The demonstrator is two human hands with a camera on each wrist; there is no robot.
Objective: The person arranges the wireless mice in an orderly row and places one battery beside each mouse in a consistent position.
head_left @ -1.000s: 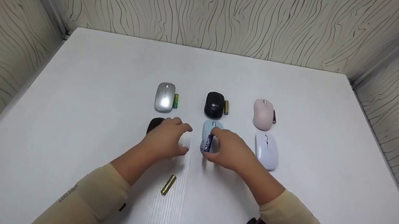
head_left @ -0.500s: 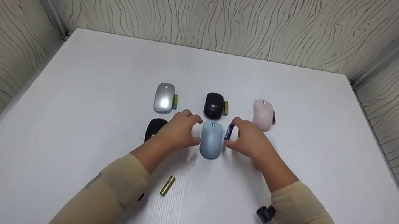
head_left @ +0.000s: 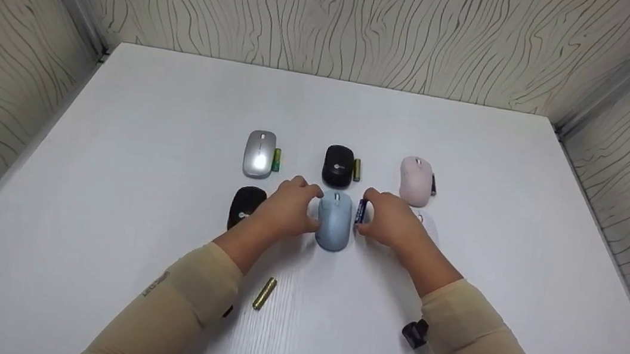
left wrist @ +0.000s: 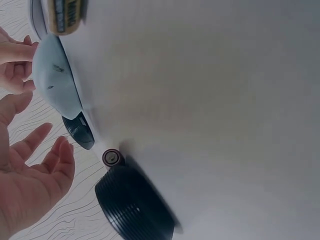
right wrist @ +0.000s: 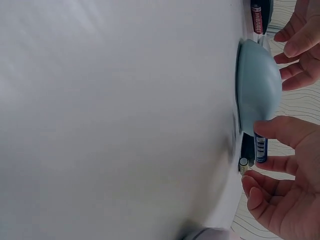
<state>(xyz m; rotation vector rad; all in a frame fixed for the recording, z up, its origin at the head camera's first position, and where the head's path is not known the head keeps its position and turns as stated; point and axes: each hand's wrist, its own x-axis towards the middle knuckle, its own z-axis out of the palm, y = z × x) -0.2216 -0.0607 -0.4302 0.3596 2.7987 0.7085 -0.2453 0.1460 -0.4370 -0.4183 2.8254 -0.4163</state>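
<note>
A light blue computer mouse (head_left: pixel 334 221) lies on the white table between the two hands. My right hand (head_left: pixel 391 219) pinches a dark blue battery (right wrist: pixel 260 147) between thumb and index finger, just right of the mouse. Whether that battery rests on the table, I cannot tell. At the mouse's left side is my left hand (head_left: pixel 287 207), its fingers spread and holding nothing. Contact between its fingertips and the mouse is unclear. Nearer to me, a gold battery (head_left: pixel 264 293) lies between the forearms.
Behind stand a silver mouse (head_left: pixel 259 155), a black mouse (head_left: pixel 338 166) and a pink mouse (head_left: pixel 415 180), each with a battery at its right. Another black mouse (head_left: pixel 245 207) is partly behind the left hand, a white mouse (head_left: pixel 427 221) behind the right.
My right hand has carried the blue battery from above the light blue mouse to its right side. The left hand has come rightward and forward to the mouse. Both barely moved in the last half second.
</note>
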